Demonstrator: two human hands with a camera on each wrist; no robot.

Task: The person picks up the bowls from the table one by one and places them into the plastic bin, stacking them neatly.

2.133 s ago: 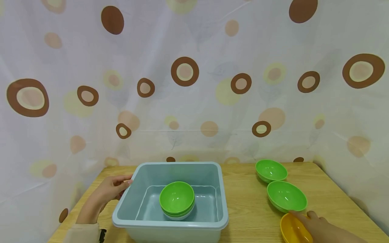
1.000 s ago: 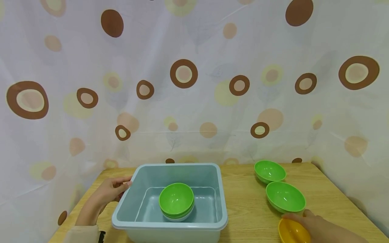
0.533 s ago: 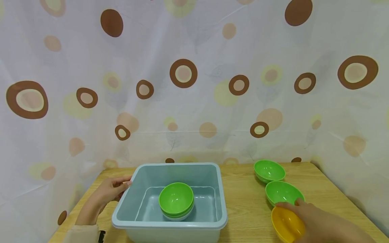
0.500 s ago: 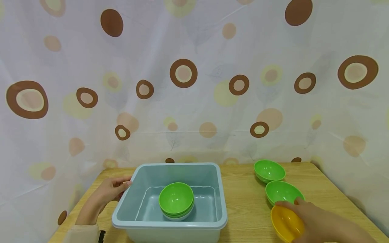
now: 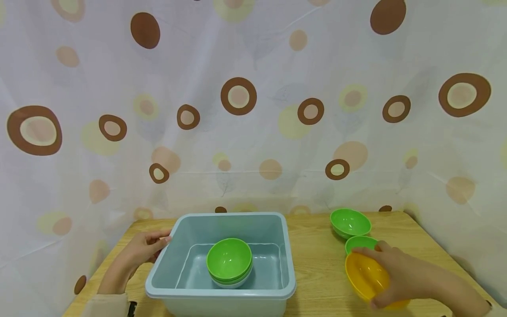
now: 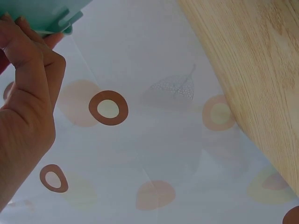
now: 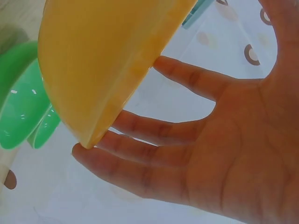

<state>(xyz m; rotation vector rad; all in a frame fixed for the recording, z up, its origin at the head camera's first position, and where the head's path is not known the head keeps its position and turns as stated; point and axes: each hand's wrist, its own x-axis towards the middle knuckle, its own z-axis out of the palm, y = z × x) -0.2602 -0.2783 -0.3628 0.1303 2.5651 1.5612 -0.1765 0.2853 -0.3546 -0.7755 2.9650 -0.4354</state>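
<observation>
1. I saw the right hand point(image 5: 400, 275) holding the orange bowl point(image 5: 366, 275) by its rim, thumb on the near side and fingertips on the far side, a wide span across the mouth. The bowl was tilted, at the near right, over the wooden table point(image 5: 317, 264).
2. The left hand point(image 5: 142, 248) gripped the left rim of the blue tub point(image 5: 219, 293), thumb and fingers close together.
3. To my mind, the orange bowl could have slipped: only fingertips pressed its smooth, glossy edge.
4. It partly hid the nearer green bowl point(image 5: 358, 243); I couldn't tell whether they touched. A low pass might have knocked that one into the farther green bowl point(image 5: 350, 222), just behind it.
5. Inside the tub sat a stack of bowls point(image 5: 229, 259), green on top. A bowl set down off-centre there could have leaned or toppled.
6. A hard pull by the left hand might have dragged the tub and jolted the stack.
7. I could read no brand, label or writing anywhere; the curtain point(image 5: 257, 141) showed just ovals, rings and faint leaves.
</observation>
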